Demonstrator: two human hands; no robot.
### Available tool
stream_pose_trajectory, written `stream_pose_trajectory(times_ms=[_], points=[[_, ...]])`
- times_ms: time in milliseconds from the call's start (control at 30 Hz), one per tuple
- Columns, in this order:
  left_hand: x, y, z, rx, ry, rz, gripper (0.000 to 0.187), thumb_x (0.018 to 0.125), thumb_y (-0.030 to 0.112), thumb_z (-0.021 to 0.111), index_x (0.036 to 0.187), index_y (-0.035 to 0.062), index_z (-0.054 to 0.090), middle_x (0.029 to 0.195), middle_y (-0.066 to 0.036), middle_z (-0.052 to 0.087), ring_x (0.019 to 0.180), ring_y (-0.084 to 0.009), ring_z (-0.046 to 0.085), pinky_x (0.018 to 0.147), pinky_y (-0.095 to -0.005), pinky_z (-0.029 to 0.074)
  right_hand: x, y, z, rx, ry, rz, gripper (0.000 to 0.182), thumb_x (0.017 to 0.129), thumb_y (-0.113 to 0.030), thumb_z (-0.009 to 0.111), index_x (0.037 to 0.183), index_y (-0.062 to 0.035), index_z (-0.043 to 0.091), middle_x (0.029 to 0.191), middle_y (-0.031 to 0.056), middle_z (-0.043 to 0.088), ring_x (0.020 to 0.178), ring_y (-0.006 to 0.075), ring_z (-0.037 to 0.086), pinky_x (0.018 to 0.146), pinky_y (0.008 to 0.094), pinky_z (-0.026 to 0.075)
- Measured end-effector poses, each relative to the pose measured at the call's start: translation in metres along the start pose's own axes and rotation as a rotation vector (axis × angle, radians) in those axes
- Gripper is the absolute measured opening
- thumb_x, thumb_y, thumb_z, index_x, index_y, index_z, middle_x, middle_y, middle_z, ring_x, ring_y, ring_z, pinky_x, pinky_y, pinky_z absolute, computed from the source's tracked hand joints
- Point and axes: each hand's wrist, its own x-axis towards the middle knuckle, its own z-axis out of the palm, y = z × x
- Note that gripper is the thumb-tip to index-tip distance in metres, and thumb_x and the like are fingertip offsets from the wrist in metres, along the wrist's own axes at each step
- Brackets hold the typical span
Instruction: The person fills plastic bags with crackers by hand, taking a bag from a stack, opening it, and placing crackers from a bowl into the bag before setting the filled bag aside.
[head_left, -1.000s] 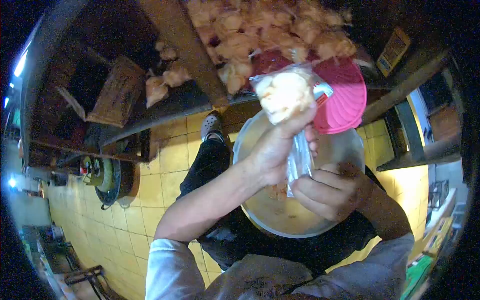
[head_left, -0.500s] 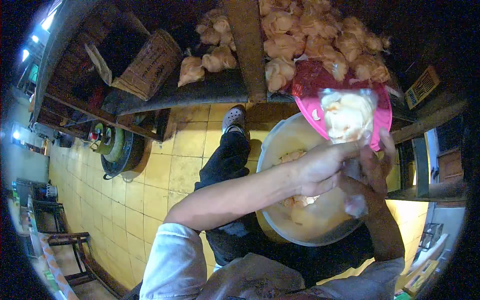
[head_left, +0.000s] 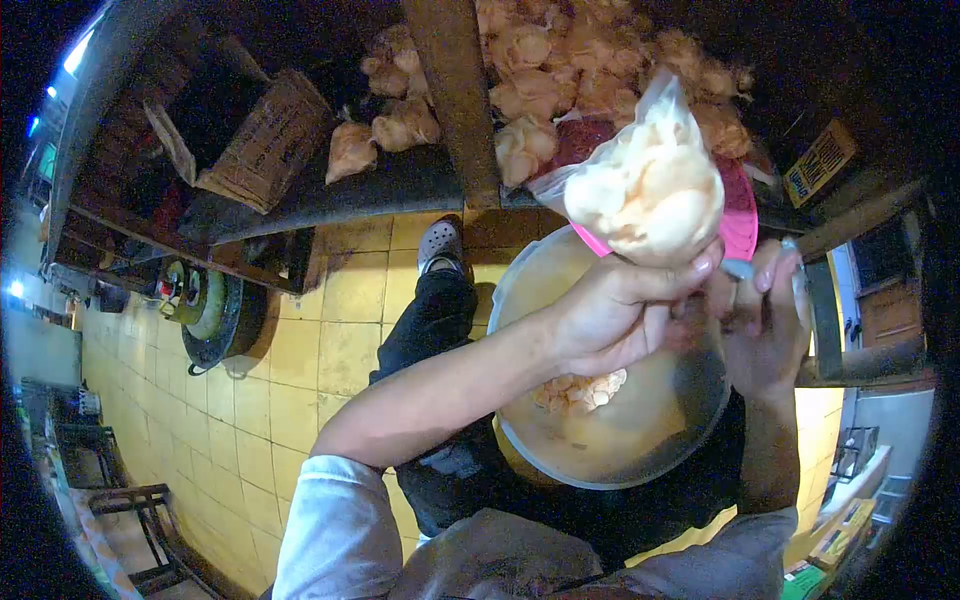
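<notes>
My left hand [head_left: 635, 315] is closed around the gathered neck of a clear plastic bag of pale crackers [head_left: 650, 195], whose filled part points up and away from me. Close on its right, my right hand [head_left: 765, 320] has its fingers curled beside the bag's neck. Something small and whitish shows at those fingertips, too blurred to name. Below both hands stands a large whitish tub [head_left: 650, 455], with loose crackers [head_left: 580, 390] at its bottom. A pink plastic basin [head_left: 738, 215] lies behind the bag, partly covered by it.
Several filled bags of crackers [head_left: 540, 85] are piled on the dark wooden shelf [head_left: 350, 200] ahead. An open cardboard box [head_left: 265, 140] sits at the shelf's left. A wooden post [head_left: 450, 90] divides it. A dark round pan [head_left: 225, 325] stands on the yellow tiled floor [head_left: 350, 290].
The bag of crackers has turned more upright and shows more clearly above my left hand. My right hand has moved out to the right with its fingers raised. The view has shifted slightly.
</notes>
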Motion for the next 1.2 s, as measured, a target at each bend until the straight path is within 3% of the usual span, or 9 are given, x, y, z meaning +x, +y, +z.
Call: stream_pose_trajectory(times_ms=[167,233,400,500,600,667,767,833,1200], points=[[0.002,0.001,0.007,0.045,0.168,0.016,0.017,0.102,0.026,0.047,0.100,0.0098,0.050,0.097,-0.014,0.068,0.064,-0.0129,0.060,0.054,-0.0263,0.049,-0.009,-0.006,0.004,-0.227,0.098,-0.085,0.038,0.096,-0.045,0.055,0.098,-0.0075,0.050,0.069,-0.0009,0.052,0.058,0.0067,0.045,0.054,0.0201,0.035],[0.003,0.001,0.001,0.526,0.180,-0.045,0.026,0.100,0.035,0.049,0.099,0.0095,0.051,0.074,-0.008,0.063,0.051,-0.0114,0.053,0.044,-0.0238,0.041,-0.008,-0.011,0.005,-0.404,0.112,-0.152,0.032,0.096,-0.040,0.058,0.092,-0.0078,0.055,0.073,0.0019,0.054,0.062,0.0087,0.049,0.057,0.0216,0.038],[0.010,-0.003,-0.024,0.638,0.273,-0.128,0.023,0.099,0.029,0.052,0.086,0.0106,0.056,0.055,-0.002,0.051,0.039,-0.0100,0.041,0.038,-0.0238,0.029,0.006,-0.018,-0.004,-1.486,-0.171,-0.993,0.011,0.086,-0.020,0.067,0.087,-0.0122,0.059,0.093,0.0092,0.062,0.092,0.0337,0.061,0.085,0.0423,0.046],[0.004,0.001,-0.029,0.880,0.273,-0.459,0.016,0.094,0.022,0.057,0.084,0.0086,0.058,0.060,-0.006,0.057,0.046,-0.0142,0.050,0.043,-0.0312,0.037,0.010,0.003,-0.016,-1.231,-0.274,-0.707,0.015,0.077,-0.024,0.069,0.087,-0.0154,0.062,0.103,0.0101,0.066,0.097,0.0290,0.062,0.085,0.0436,0.045],[-0.002,-0.019,-0.053,1.659,0.021,0.455,0.014,0.086,0.019,0.064,0.087,0.0062,0.058,0.067,-0.011,0.061,0.059,-0.0246,0.060,0.054,-0.0411,0.046,0.009,0.008,-0.007,-1.395,-0.250,-0.651,0.016,0.085,-0.027,0.063,0.085,-0.0116,0.060,0.102,0.0096,0.069,0.092,0.0312,0.063,0.082,0.0447,0.045],[-0.007,-0.004,-0.022,1.915,0.240,0.095,0.020,0.077,0.018,0.069,0.090,0.0059,0.059,0.080,-0.014,0.064,0.076,-0.0336,0.064,0.066,-0.0467,0.049,0.009,0.008,-0.005,-1.502,-0.221,-0.555,0.018,0.088,-0.027,0.061,0.084,-0.0098,0.060,0.097,0.0089,0.070,0.089,0.0329,0.063,0.080,0.0454,0.045],[-0.004,0.002,-0.015,1.954,0.193,0.153,0.022,0.076,0.020,0.070,0.091,0.0079,0.059,0.080,-0.012,0.062,0.075,-0.0365,0.062,0.064,-0.0464,0.050,0.008,0.000,0.002,-1.488,-0.160,-0.352,0.022,0.092,-0.027,0.059,0.085,-0.0068,0.061,0.086,0.0064,0.069,0.085,0.0253,0.063,0.075,0.0379,0.046],[-0.002,0.003,-0.015,2.011,0.181,0.363,0.022,0.075,0.022,0.070,0.088,0.0082,0.059,0.080,-0.011,0.061,0.073,-0.0346,0.062,0.062,-0.0451,0.049,0.004,-0.001,0.006,-0.860,0.018,0.108,0.023,0.093,-0.025,0.061,0.081,-0.0053,0.061,0.078,0.0028,0.063,0.080,0.0150,0.060,0.070,0.0300,0.045],[0.022,-0.003,-0.013,1.648,0.091,0.846,0.018,0.073,0.013,0.075,0.081,0.0064,0.060,0.074,-0.008,0.057,0.068,-0.0297,0.059,0.057,-0.0385,0.046,-0.001,0.003,-0.016,-0.437,0.181,-0.137,0.015,0.088,-0.009,0.069,0.094,-0.0034,0.056,0.092,0.0060,0.064,0.081,0.0102,0.059,0.074,0.0231,0.047]])
